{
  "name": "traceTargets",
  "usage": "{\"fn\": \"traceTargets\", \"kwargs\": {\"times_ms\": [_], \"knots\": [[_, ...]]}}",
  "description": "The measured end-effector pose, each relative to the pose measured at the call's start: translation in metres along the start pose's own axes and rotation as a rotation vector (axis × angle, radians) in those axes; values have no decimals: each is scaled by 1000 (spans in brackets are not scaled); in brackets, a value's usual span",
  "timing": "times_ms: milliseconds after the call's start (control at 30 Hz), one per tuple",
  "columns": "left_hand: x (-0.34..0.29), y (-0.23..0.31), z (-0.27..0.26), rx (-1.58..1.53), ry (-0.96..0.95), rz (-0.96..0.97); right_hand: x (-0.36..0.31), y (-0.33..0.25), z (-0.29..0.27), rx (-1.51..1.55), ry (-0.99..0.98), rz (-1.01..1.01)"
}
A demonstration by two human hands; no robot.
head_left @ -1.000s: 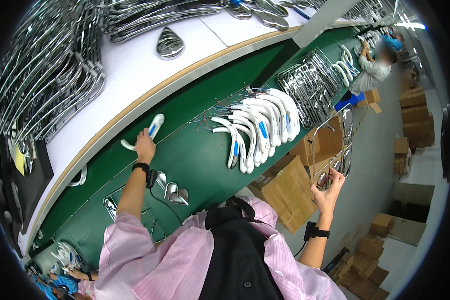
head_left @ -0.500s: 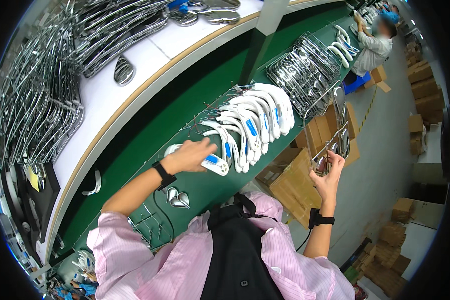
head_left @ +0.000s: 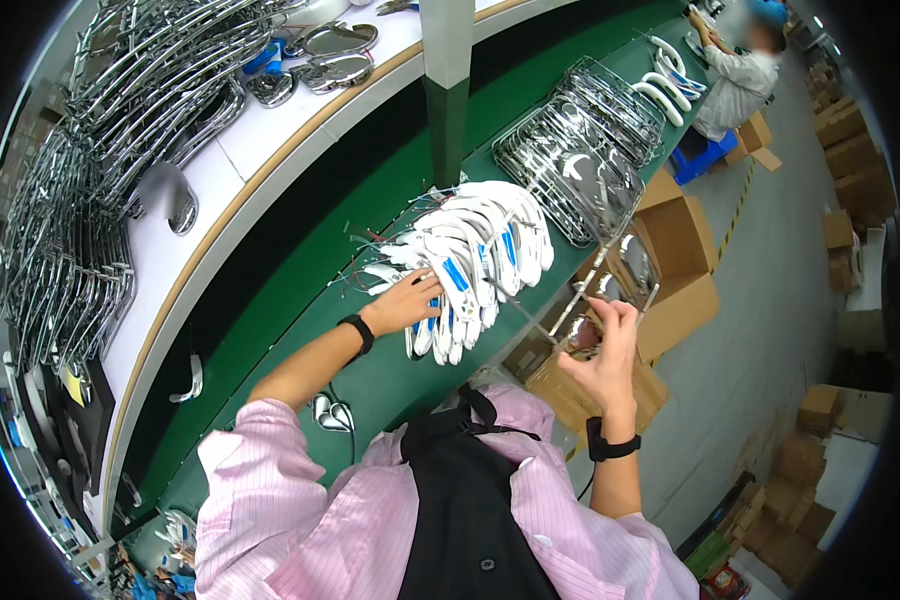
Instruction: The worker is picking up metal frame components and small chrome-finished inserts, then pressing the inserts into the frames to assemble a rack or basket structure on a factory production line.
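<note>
My left hand (head_left: 402, 305) lies at the near left end of a row of white curved plastic pieces (head_left: 515, 215), many with blue strips. Its fingers are bent over one white curved piece (head_left: 422, 345), whose lower end shows below the hand. Thin wires stick out at the far ends of the row. On the right, my right hand (head_left: 605, 350) pinches a chrome metal frame (head_left: 588, 285) between thumb and fingers, held up beside the bench edge. Shiny rounded chrome parts (head_left: 635, 258) show within the frame; the fingertips partly hide the grip.
Stacked chrome frames (head_left: 575, 150) lie beyond the white row on the green bench (head_left: 280, 400). Small chrome pieces (head_left: 332, 412) rest near my left forearm. A grey post (head_left: 447, 90) rises behind. Open cartons (head_left: 685, 235) stand right. A co-worker (head_left: 740, 80) sits far right.
My left hand has moved right and farther away with the white curved piece, up against the row. My right hand has brought the chrome frame left, closer to the row; the view has shifted.
</note>
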State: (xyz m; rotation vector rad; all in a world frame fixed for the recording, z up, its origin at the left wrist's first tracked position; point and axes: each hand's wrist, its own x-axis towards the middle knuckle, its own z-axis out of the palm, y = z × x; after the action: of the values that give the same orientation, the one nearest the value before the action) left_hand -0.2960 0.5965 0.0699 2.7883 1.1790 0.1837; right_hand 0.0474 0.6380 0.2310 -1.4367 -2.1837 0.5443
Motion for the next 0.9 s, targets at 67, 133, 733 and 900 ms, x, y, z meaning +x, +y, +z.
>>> {"fn": "traceTargets", "kwargs": {"times_ms": [67,133,733,900], "knots": [[-7,12,8,49,8,-75,17,-11,10,50,-50,-61],[-19,26,13,118,58,-255,35,-21,24,97,-121,-146],[-174,259,-111,-1248,814,-1058,-22,-200,125,348,-962,-881],[-204,276,-89,-1312,1824,-1212,-86,-300,168,353,-841,-1032]]}}
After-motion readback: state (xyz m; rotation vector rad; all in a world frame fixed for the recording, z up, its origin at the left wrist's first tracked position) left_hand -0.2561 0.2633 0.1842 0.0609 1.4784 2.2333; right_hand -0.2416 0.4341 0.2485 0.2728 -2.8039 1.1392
